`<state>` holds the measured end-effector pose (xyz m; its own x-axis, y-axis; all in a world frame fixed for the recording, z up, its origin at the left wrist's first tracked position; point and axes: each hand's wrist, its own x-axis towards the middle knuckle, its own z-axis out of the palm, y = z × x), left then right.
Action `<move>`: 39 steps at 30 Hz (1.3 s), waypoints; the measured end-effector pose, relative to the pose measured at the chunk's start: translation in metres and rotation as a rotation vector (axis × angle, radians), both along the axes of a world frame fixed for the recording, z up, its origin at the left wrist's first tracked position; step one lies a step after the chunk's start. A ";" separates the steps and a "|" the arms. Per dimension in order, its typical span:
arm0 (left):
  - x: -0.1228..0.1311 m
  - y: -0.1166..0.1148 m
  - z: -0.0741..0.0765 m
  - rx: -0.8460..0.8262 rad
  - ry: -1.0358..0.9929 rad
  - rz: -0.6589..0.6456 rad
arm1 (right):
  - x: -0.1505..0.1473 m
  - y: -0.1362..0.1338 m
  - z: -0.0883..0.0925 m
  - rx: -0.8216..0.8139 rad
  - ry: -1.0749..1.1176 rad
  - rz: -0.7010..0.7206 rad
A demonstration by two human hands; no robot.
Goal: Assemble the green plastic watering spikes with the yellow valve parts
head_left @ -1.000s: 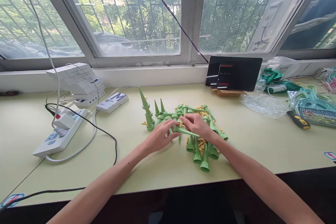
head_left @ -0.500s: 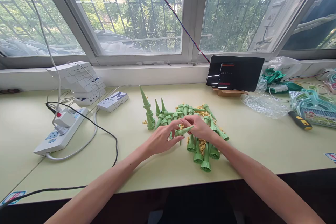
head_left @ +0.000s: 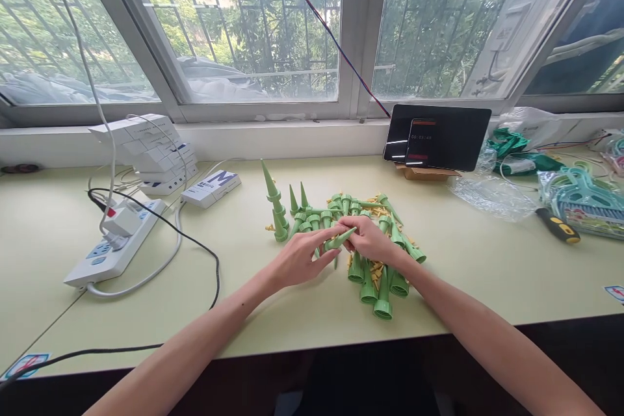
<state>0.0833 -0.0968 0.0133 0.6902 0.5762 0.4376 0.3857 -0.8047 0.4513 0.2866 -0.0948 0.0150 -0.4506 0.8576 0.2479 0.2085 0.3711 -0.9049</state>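
Observation:
A heap of green cone-shaped plastic spikes (head_left: 385, 279) mixed with small yellow bits lies in the middle of the pale table (head_left: 302, 312). My left hand (head_left: 297, 259) pinches one green spike (head_left: 340, 238) by its wide end, with the tip pointing up and to the right. My right hand (head_left: 373, 238) is closed over the heap and touches the same spike near its tip. A tall stack of nested spikes (head_left: 273, 203) stands upright just left of the heap, beside two shorter upright ones (head_left: 297, 203).
A white power strip (head_left: 114, 244) with cables lies at the left, with stacked white boxes (head_left: 146, 153) behind it. A dark tablet and phone (head_left: 436, 136) lean against the window sill. Plastic bags, teal items (head_left: 580, 198) and a screwdriver (head_left: 558, 225) lie at the right.
The spike lay flat across the heap a second ago. Its tip has been swung up toward my right hand, and both hands have drawn closer together.

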 end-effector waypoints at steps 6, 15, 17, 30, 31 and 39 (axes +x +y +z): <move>-0.006 0.006 0.004 0.084 -0.080 -0.007 | -0.003 0.000 -0.002 0.109 -0.057 -0.112; -0.027 0.025 0.026 0.567 -0.400 0.498 | -0.003 0.001 -0.003 0.113 -0.055 -0.200; -0.036 0.032 0.031 0.627 -0.402 0.609 | -0.004 0.001 -0.003 0.109 -0.057 -0.193; -0.051 0.050 0.025 0.787 -0.336 0.813 | -0.004 0.001 -0.006 0.122 -0.043 -0.189; -0.050 0.050 0.024 0.775 -0.335 0.832 | -0.004 0.001 -0.006 0.124 -0.046 -0.189; -0.049 0.051 0.020 0.675 -0.292 0.952 | -0.004 0.001 -0.005 0.127 -0.044 -0.189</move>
